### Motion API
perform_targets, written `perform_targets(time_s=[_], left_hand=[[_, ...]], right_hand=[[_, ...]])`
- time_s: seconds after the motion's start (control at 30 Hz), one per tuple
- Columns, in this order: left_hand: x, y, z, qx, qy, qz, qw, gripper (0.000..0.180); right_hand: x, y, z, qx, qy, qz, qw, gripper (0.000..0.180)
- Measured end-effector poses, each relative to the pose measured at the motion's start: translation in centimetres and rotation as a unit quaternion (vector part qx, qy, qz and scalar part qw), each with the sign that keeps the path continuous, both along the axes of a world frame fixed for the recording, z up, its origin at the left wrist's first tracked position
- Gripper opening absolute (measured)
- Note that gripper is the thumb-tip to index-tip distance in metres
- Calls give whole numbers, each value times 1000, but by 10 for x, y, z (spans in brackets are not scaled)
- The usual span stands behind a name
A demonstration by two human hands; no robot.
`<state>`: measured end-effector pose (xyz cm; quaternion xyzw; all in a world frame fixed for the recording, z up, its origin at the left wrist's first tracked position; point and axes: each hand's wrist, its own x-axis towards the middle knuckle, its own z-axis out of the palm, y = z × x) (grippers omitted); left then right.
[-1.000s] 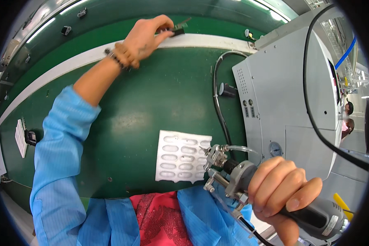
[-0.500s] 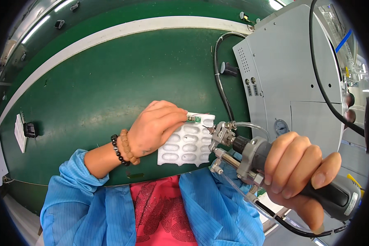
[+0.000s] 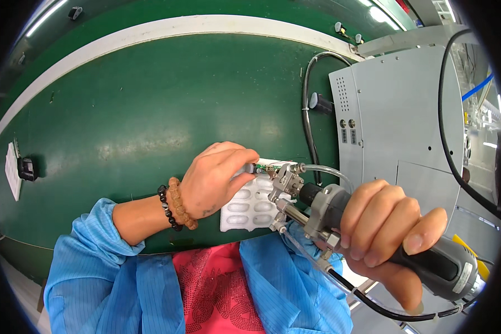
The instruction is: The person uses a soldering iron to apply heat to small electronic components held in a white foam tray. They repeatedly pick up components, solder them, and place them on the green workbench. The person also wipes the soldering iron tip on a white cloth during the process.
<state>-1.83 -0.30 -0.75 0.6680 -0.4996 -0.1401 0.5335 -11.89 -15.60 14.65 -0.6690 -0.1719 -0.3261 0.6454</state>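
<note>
My left hand (image 3: 212,179), with two bead bracelets at the wrist, pinches a small green circuit board (image 3: 266,167) above the far edge of a white moulded tray (image 3: 228,227). My right hand (image 3: 379,225) is wrapped round the dark grey handle of a powered screwdriver (image 3: 442,261). The tool's metal head (image 3: 286,181), fed by hoses, points left and reaches the board. Whether its tip touches the board I cannot tell. Part of the tray, with its oval pockets, lies beneath the tool head and my left fingers.
A large grey machine (image 3: 395,111) stands at the right of the green work surface (image 3: 167,106). A black cable (image 3: 307,111) curves down beside it, near a small dark cylinder (image 3: 320,103). At the far left sits a black block (image 3: 28,168) by a white plate (image 3: 13,172).
The screwdriver, in my right hand, has moved left so that its head now meets the circuit board. My left hand has kept its pinch. The whole view has shifted slightly.
</note>
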Motion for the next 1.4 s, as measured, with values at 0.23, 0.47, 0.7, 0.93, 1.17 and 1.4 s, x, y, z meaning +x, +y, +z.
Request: perform_targets(time_s=[0.23,0.47,0.7,0.93,1.17,1.4], left_hand=[[5,3,6,-6,5,-6,1000,38],[7,0,4,-4,3,-10,1000,46],[14,0,12,13,28,-29,999,43],[9,7,9,32,15,-5,999,38],[18,5,36,-17,37,0,999,26],[120,-17,60,5,-212,234,949,35]], right_hand=[[10,4,-3,9,18,3,1000,54],[22,1,-2,12,47,13,999,53],[32,1,5,25,69,-13,997,49],[-26,-6,29,67,-51,-31,996,47],[-43,-8,26,77,-87,-47,992,46],[-32,-12,17,102,-84,-13,991,56]])
